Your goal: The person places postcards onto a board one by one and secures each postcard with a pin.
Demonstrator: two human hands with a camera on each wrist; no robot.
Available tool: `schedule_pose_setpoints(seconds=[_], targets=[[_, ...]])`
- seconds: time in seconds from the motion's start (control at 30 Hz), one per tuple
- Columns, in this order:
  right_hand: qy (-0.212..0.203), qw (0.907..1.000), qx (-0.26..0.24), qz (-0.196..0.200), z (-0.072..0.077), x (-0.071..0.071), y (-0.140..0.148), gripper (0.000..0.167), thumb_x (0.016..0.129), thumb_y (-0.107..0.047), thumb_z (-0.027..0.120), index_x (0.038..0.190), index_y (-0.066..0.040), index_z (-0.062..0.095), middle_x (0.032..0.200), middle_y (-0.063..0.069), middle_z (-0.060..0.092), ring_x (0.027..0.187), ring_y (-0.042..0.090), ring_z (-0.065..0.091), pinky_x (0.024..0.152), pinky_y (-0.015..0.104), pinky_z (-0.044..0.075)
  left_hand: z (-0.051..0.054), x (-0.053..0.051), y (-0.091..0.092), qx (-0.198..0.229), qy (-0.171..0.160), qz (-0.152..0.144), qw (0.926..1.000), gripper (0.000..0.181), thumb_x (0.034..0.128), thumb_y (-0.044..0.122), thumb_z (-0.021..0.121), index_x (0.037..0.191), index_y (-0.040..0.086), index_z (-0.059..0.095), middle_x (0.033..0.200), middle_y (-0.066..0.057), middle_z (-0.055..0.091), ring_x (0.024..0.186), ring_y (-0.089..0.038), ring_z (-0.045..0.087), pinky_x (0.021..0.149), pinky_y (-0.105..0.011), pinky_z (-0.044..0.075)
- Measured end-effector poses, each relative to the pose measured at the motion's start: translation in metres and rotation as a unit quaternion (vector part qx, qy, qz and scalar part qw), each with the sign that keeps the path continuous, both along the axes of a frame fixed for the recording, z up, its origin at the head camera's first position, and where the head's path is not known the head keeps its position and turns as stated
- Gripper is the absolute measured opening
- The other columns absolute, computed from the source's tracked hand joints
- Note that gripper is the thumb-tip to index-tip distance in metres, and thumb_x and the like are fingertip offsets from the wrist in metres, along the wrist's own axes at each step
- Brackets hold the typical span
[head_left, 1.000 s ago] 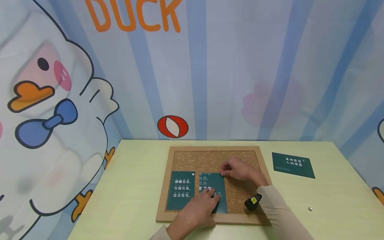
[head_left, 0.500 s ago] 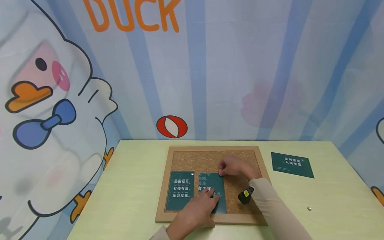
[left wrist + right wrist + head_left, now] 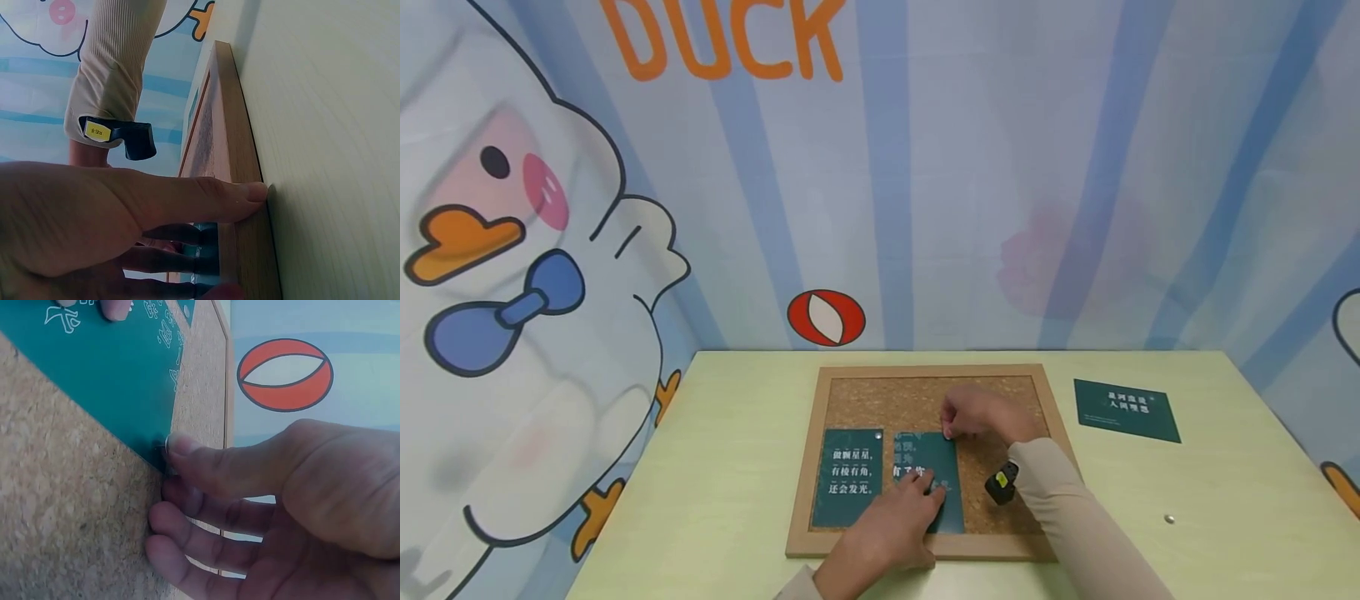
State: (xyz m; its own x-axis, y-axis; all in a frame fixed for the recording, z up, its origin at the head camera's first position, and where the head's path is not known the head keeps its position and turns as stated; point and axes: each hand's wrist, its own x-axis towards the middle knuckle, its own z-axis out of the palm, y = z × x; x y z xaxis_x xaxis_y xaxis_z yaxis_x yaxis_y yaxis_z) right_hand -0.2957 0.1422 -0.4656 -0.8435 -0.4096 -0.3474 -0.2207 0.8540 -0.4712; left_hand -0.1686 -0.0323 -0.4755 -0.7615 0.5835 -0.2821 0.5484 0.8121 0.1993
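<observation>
A cork board with a wooden frame (image 3: 917, 547) lies on the table. On its left part is a green card (image 3: 848, 500) with a silver pin (image 3: 878, 436) in its top right corner. My left hand (image 3: 891, 525) lies with fingers spread on a second green card (image 3: 949, 508), its thumb against the board's front edge, as the left wrist view shows. At that card's top right corner, my right hand (image 3: 981, 412) pinches a small pin (image 3: 166, 446) between thumb and index finger, touching the corner.
A third green card (image 3: 1127, 410) lies on the table (image 3: 1225, 467) right of the board. Nearer the front right is a small silver pin (image 3: 1169, 518). A printed cloth backdrop (image 3: 962, 167) stands behind the table.
The right wrist and forearm have swung a little left and inward, while the fingers stay at the card's corner. My left hand keeps its place on the card.
</observation>
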Motion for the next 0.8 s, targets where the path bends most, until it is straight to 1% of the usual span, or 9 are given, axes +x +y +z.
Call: schedule_pose_setpoints(seconds=[0.1,0.23,0.33,0.47,0.6,0.8], targets=[[0.003,1.0000,0.007,-0.004,0.002,0.001,-0.002,0.018,0.098,-0.005,0.071,0.081,-0.010,0.069,0.075,0.002,0.062,0.067,0.016,0.056,0.059,0.028,0.047,0.001,0.000,0.000,0.001,0.001,0.001,1.0000,0.081,0.0797,0.036,0.092,0.149,0.015,0.057,0.158,-0.008,0.046,0.145,-0.029,0.043,0.100,-0.050,0.054],[0.004,0.9997,0.020,-0.014,0.003,0.002,-0.006,0.019,0.098,-0.005,0.071,0.079,-0.010,0.069,0.074,0.003,0.063,0.065,0.016,0.055,0.058,0.028,0.045,0.000,0.000,0.000,0.003,-0.008,0.004,1.0000,0.081,0.0807,0.036,0.091,0.150,0.015,0.056,0.159,-0.009,0.045,0.146,-0.030,0.042,0.101,-0.051,0.053],[0.002,0.9995,0.024,-0.022,0.004,0.003,-0.008,0.019,0.097,-0.005,0.072,0.079,-0.010,0.069,0.074,0.004,0.063,0.065,0.016,0.055,0.058,0.029,0.045,-0.001,-0.001,0.000,0.000,-0.010,0.000,1.0000,0.080,0.0815,0.036,0.091,0.151,0.015,0.055,0.159,-0.009,0.045,0.146,-0.030,0.042,0.101,-0.051,0.053],[0.007,0.9995,0.022,-0.021,0.006,0.004,-0.009,0.018,0.097,-0.004,0.072,0.080,-0.009,0.069,0.074,0.004,0.063,0.064,0.016,0.056,0.058,0.029,0.045,-0.002,-0.002,0.000,-0.003,-0.012,-0.003,0.9999,0.080,0.0820,0.036,0.090,0.151,0.014,0.055,0.159,-0.009,0.045,0.146,-0.031,0.041,0.102,-0.050,0.052],[0.009,0.9994,0.025,-0.022,0.005,0.004,-0.010,0.018,0.096,-0.004,0.074,0.079,-0.009,0.069,0.072,0.003,0.061,0.063,0.016,0.054,0.057,0.028,0.044,-0.002,-0.002,0.000,-0.002,-0.017,0.000,0.9999,0.080,0.0823,0.035,0.090,0.151,0.014,0.055,0.160,-0.009,0.044,0.147,-0.031,0.040,0.102,-0.052,0.052],[0.014,0.9988,0.041,-0.023,0.003,0.003,-0.012,0.019,0.094,-0.007,0.077,0.077,-0.009,0.068,0.070,0.002,0.060,0.061,0.015,0.053,0.055,0.028,0.041,-0.003,-0.002,-0.001,-0.002,-0.010,-0.001,0.9999,0.081,0.0820,0.037,0.090,0.152,0.015,0.054,0.160,-0.009,0.044,0.147,-0.030,0.040,0.104,-0.049,0.051]])
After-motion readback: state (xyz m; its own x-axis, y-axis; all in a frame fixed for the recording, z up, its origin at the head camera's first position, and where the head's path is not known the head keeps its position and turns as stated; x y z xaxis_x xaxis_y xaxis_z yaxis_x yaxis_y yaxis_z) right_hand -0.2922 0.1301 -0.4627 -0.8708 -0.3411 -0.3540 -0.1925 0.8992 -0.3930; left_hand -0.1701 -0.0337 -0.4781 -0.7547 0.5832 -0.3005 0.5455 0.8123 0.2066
